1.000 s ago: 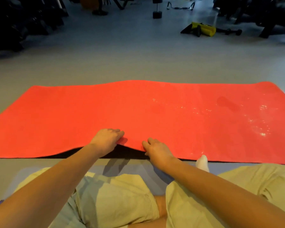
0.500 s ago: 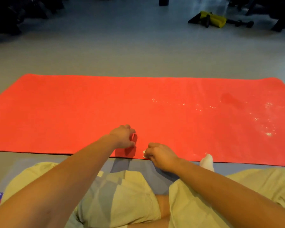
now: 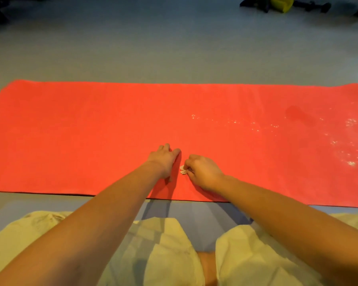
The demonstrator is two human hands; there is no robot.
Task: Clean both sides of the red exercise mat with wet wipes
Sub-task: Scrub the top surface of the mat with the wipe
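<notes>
red exercise mat (image 3: 91, 131) lying flat on the grey floor (image 3: 174, 48), its long side running across my view and its near edge just ahead of my lap. my left hand (image 3: 163, 159) rests palm-down on the mat near the middle of that near edge, fingers straight and close together, pointing away from me, with nothing held. my right hand (image 3: 203, 172) sits just beside it, to the right, also on the mat; its fingers are curled in and pinch a wet wipe (image 3: 183, 170), crumpled to a small whitish wad that shows at the fingertips and touches the mat surface. the two hands are near each other but apart, with a narrow strip of red between them. on the right half of the mat, pale specks (image 3: 349, 159) lie scattered in a loose band, and a darker patch (image 3: 298, 115) shows beyond them. the left half looks plain red. between the mat's near edge and me is a blue surface (image 3: 190, 211); my legs, in a pale yellowish garment (image 3: 170, 244), fill the bottom of the view. far off at the top right, a yellow object (image 3: 281, 3) lies on the floor; what it is i cannot tell.
</notes>
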